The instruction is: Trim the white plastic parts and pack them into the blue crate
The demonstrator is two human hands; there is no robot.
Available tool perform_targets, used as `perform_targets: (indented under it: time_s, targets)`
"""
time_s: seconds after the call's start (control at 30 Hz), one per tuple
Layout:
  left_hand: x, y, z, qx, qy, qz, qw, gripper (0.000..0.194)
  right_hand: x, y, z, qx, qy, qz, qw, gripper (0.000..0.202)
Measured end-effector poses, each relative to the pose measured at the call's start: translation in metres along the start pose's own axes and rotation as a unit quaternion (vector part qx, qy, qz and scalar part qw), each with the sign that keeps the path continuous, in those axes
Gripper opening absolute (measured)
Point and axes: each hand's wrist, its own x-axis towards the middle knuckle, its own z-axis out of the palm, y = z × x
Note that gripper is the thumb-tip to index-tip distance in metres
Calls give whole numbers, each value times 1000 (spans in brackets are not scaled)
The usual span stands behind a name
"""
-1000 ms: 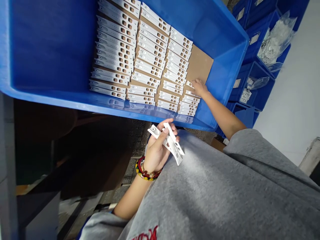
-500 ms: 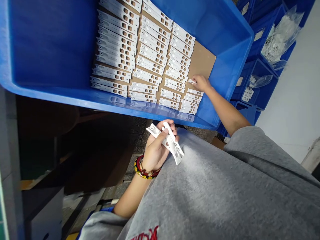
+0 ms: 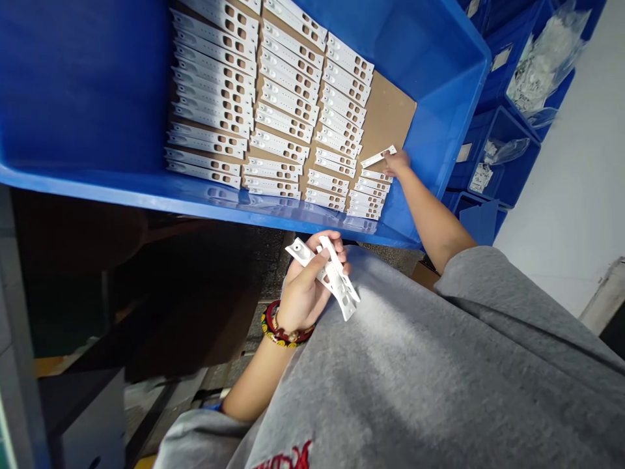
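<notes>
- Near the middle of the view, just outside the big bin, the left hand [image 3: 305, 290] holds two crossed white pieces, its thumb pressed over them and its fingers curled round behind.
- The broader held piece [image 3: 342, 296] shows its face: matte white, with a scooped end pierced by a small round hole, and squarish cutouts toward the other end.
- The slimmer-looking held piece [image 3: 336, 266] is tilted more on its side and crosses the broader one; openings show near its lower end.
- Inside the big blue bin [image 3: 442, 107], the right hand [image 3: 399, 161] pinches one end of a white strip [image 3: 375, 159]. The fingers are nearly together on it, and its far end points away from the hand, slanted against the nearby row. Whether it touches the cardboard is hard to tell.
- Brown cardboard [image 3: 393, 107] lines the floor of the bin, under four columns of similar white strips [image 3: 209, 98]. These have dotted lines of tiny holes and paired dark-looking cutouts; some overlap. The column by the right hand is the shortest.
- Beaded bracelets [image 3: 280, 329] in red, yellow and black circle the left wrist.
- At the right, smaller blue bins [image 3: 517, 176] hold little white parts and clear plastic bags.
</notes>
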Motion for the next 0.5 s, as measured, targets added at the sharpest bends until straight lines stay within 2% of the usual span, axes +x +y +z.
perform_targets:
  time_s: [0.03,0.1,0.2,0.3,0.33,0.37,0.5]
  targets:
    - [0,0,0,0,0,-2,1000,28,-2,0,-3,-71,4,-27,997,18]
    - [1,-1,0,1,1,-6,1000,30,-5,-2,-8,-220,10,-102,970,23]
    - [0,-2,2,3,6,-8,1000,31,-12,-10,-10,-351,1,-224,909,25]
    - [0,0,3,5,9,-5,1000,28,-19,-17,-8,-442,-38,-344,828,28]
    - [-1,1,4,7,10,-3,1000,28,-21,-18,-7,-468,-52,-364,804,30]
    - [-1,2,4,8,11,1,1000,27,-22,-18,-6,-483,-61,-369,792,31]
    - [0,5,5,18,27,12,999,26,-21,-15,-6,-504,-84,-344,788,26]
